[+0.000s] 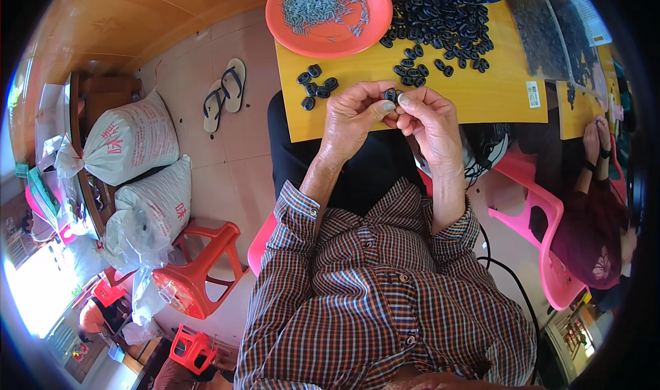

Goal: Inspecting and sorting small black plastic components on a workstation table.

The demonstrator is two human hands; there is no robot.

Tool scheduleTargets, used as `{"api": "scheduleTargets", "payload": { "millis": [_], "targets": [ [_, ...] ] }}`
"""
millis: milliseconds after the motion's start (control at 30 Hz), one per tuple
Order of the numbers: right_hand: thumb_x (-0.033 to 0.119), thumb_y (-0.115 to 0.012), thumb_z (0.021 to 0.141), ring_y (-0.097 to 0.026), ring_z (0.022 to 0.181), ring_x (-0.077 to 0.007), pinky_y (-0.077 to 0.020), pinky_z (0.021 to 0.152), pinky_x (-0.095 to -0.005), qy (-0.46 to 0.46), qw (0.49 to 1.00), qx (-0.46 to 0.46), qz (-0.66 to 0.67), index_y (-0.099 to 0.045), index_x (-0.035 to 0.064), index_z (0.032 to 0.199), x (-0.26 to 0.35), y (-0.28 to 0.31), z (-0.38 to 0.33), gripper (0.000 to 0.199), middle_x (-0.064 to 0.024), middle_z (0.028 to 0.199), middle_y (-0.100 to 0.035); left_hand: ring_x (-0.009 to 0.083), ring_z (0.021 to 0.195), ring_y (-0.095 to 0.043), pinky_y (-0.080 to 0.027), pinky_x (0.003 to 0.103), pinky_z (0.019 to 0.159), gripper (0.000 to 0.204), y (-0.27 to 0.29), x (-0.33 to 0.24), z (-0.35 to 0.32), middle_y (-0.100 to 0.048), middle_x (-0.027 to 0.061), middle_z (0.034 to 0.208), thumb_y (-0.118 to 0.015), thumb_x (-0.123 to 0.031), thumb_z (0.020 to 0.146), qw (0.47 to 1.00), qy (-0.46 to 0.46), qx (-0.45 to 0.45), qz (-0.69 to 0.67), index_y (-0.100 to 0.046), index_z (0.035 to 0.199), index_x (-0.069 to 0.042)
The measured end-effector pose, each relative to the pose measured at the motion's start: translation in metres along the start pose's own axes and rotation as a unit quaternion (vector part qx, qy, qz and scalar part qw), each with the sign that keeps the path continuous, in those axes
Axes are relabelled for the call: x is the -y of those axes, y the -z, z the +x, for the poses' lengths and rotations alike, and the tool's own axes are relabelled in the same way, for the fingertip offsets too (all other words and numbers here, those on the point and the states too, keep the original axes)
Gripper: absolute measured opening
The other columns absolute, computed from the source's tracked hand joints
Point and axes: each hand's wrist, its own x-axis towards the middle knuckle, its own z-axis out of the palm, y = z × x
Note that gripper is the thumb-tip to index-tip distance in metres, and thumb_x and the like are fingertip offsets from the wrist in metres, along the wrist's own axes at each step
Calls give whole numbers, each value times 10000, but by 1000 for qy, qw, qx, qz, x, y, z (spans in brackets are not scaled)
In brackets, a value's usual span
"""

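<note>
I find the left hand (352,118) and right hand (433,118) meeting over the near edge of the table (498,94), forearms converging, fingers curled; their thumbs and fingertips pinch one small black piece (390,94) above that edge.

free tabletop (496,101) lies beside the right hand (436,123); black pieces (440,8) block beyond

Work surface: a flat yellow tabletop (496,91). At upper left stands a round orange-red plate (350,47). Beside it, to the right, lies a dense heap of small black oval pieces (440,15), thinning toward the front edge. A small loose group of matching black pieces (322,92) lies near the left edge. A white rectangular label (533,94) is at the front right corner.
</note>
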Motion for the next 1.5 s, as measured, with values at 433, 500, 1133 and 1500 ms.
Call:
{"api": "scheduleTargets", "payload": {
  "millis": [433, 500, 1133, 1500],
  "targets": [
    [100, -647, 861, -564, 548, -68, -441, 501, -173, -5, 999, -2, -38, -631, 4, 841, 2, 0, -1, 99, -41, 699, -629, 136, 789, -652, -564, 271, 724, 279, 0, -5, -1, -663, 83, 912, -584, 68, 866, 1000, 5, 5, 15, -605, 1142, 30],
    [105, -647, 863, -567, 554, -68, -440, 504, -170, 13, 996, -32, -84, -630, 2, 847, 3, -3, -2, 106, -37, 698, -626, 132, 784, -649, -561, 266, 723, 281, -1, -6, -1, -661, 79, 908, -584, 68, 866, 1000, 8, 4, 18, -604, 1144, 31],
    [109, -674, 856, -551, 542, -65, -445, 495, -174, -16, 998, 20, -62, -613, 3, 845, 3, 6, 0, 123, -33, 690, -613, 131, 737, -642, -560, 259, 686, 270, 0, -7, -1, -628, 60, 864, -588, 72, 860, 999, 6, 17, 42, -607, 1129, 50],
    [92, -674, 849, -589, 535, -90, -468, 478, -185, -55, 997, 19, -48, -611, -6, 837, 7, 7, 1, 117, -82, 707, -646, 113, 732, -629, -543, 234, 693, 274, 0, -12, -1, -606, 38, 853, -584, 60, 863, 996, 16, 36, 79, -619, 1134, 35]
  ]
}}
